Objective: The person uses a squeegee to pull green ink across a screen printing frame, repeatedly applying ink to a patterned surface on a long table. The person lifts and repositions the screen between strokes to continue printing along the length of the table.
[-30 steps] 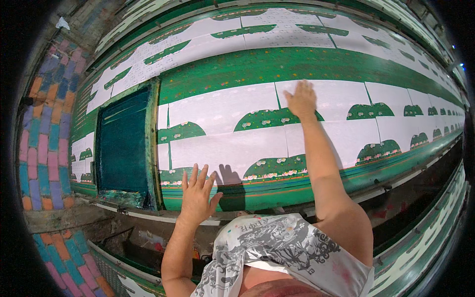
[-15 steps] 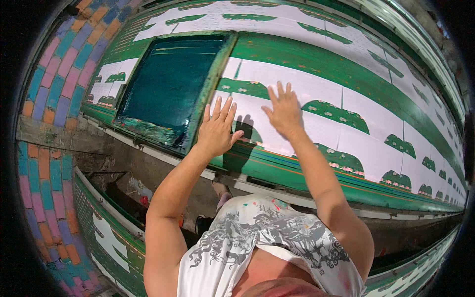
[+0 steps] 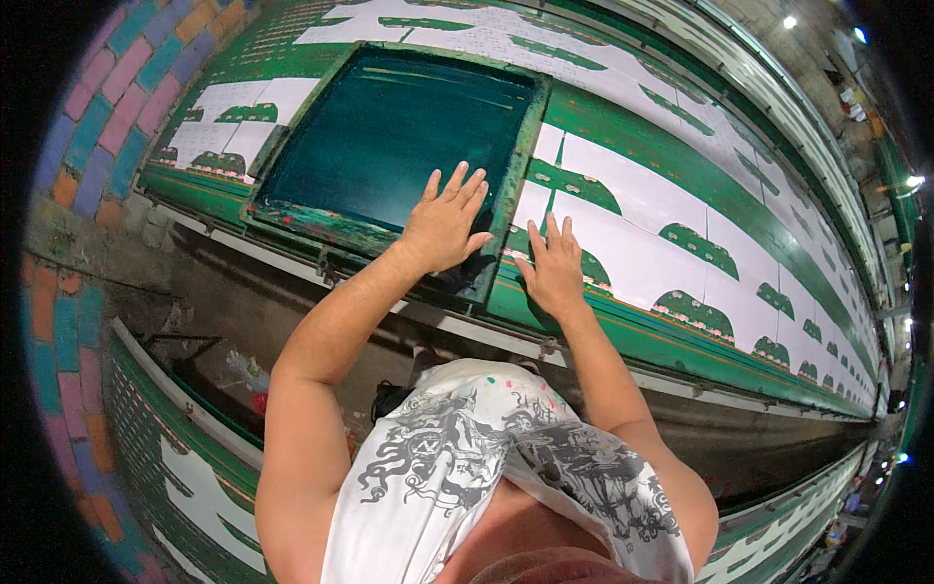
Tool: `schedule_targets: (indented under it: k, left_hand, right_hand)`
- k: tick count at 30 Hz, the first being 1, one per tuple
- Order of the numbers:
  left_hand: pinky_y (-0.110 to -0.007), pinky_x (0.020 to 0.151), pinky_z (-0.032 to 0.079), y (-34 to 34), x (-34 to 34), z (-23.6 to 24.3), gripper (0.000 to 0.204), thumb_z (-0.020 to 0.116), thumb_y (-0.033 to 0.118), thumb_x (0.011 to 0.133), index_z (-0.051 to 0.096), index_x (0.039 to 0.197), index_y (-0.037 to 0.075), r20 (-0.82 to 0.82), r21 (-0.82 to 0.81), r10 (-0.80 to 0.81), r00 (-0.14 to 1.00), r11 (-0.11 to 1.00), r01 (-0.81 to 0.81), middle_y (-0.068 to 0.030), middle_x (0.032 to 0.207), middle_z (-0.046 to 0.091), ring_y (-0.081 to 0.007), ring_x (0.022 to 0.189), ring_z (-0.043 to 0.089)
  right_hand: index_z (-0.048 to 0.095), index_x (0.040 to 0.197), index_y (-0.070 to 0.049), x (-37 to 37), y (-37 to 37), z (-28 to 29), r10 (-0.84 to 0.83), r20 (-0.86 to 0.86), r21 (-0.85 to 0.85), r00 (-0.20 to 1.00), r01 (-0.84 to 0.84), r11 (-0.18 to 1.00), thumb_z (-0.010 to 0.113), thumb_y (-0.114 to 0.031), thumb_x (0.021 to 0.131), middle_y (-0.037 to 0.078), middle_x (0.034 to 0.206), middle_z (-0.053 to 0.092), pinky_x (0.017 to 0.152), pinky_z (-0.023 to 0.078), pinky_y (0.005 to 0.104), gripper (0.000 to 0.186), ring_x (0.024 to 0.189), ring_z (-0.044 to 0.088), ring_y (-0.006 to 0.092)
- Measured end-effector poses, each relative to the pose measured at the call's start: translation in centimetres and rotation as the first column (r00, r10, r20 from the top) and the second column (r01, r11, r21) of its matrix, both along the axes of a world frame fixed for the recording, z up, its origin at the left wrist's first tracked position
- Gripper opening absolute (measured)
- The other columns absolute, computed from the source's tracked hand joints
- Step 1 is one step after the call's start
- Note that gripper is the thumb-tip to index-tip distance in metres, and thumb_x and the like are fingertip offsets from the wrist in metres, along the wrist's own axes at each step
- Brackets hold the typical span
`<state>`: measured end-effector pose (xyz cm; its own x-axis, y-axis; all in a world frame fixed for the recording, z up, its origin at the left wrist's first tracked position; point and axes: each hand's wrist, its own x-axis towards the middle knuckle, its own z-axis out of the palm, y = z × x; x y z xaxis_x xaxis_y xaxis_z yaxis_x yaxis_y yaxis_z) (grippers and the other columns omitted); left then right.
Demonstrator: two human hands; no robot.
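My left hand (image 3: 448, 222) is open, fingers spread, above the lower right part of a screen-printing frame (image 3: 514, 161) with a dark teal mesh. Whether it touches the mesh I cannot tell. To the right of that frame my right hand (image 3: 555, 271) is also open. It lies over or on white cut fabric pieces (image 3: 637, 226) laid in rows on a long green table (image 3: 623, 117). Neither hand holds anything. Green scalloped gaps, some with small pink specks, show between the white pieces.
A pale rail (image 3: 438, 316) runs along the table's near edge. Behind me at the lower left stands another green table (image 3: 136, 428) bearing white pieces. Painted bricks (image 3: 126, 83) in several colours line the left side. Small lights (image 3: 915, 181) shine at the far right.
My left hand has gone from the fabric beside the frame to over the frame's mesh. My right hand has shifted left and nearer me, toward the frame. The view has also shifted.
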<state>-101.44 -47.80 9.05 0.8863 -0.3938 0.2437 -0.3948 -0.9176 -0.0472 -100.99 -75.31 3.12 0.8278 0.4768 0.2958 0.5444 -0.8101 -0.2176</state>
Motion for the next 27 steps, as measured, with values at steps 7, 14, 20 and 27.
schedule_targets:
  k: [7, 14, 20, 27]
  left_hand:
    - [-0.059, 0.13, 0.031, 10.4, 0.6, 1.3, 0.03, 0.074, 0.021, 0.096, 0.076, 0.124, 0.007, 0.143, -0.101, -0.041, 0.989, 0.993, 0.055, -0.0108, 0.118, 0.073, -0.0313, 0.126, 0.064]
    - [-0.054, 0.114, 0.046, 19.9, -0.9, 4.0, 0.015, 0.083, 0.015, 0.089, 0.07, 0.082, 0.011, 0.286, -0.137, 0.119, 0.951, 0.987, -0.083, -0.008, 0.083, 0.069, -0.0308, 0.089, 0.07]
    - [-0.051, 0.086, 0.054, 31.3, 1.9, 2.7, 0.02, 0.082, 0.022, 0.094, 0.074, 0.103, 0.006, 0.286, -0.292, 0.37, 0.884, 0.912, -0.288, -0.0162, 0.104, 0.072, -0.0409, 0.099, 0.07]
    - [-0.051, 0.106, 0.054, 45.7, 8.9, -2.7, 0.034, 0.07, 0.026, 0.102, 0.076, 0.125, 0.002, 0.107, -0.239, 0.639, 0.761, 0.76, -0.604, -0.0202, 0.126, 0.072, -0.0422, 0.121, 0.065]
  right_hand:
    - [0.055, 0.158, -0.006, 0.1, 2.6, -0.5, 0.175, -0.159, 0.187, 0.972, -0.145, 0.972, 0.074, -0.035, 0.102, 0.03, 0.168, 0.042, 0.126, 0.037, 0.0597, 0.066, 0.155, 0.037, 0.0556]
    - [0.062, 0.151, -0.003, 0.6, 5.3, -2.4, 0.188, -0.197, 0.535, 0.962, -0.055, 0.843, 0.073, -0.02, 0.102, 0.026, 0.162, 0.052, 0.124, 0.042, 0.0504, 0.053, 0.149, 0.049, 0.0453]
    - [0.064, 0.148, -0.001, -1.7, 7.4, -3.9, 0.058, -0.429, 0.687, 0.901, 0.284, 0.668, 0.071, -0.012, 0.104, 0.02, 0.151, 0.06, 0.113, 0.051, 0.0399, 0.045, 0.137, 0.061, 0.0333]
    - [0.069, 0.14, 0.007, -3.2, 9.8, -7.0, -0.151, -0.406, 0.836, 0.901, 0.433, 0.336, 0.065, -0.007, 0.108, 0.015, 0.136, 0.07, 0.11, 0.054, 0.0363, 0.035, 0.124, 0.068, 0.0226]
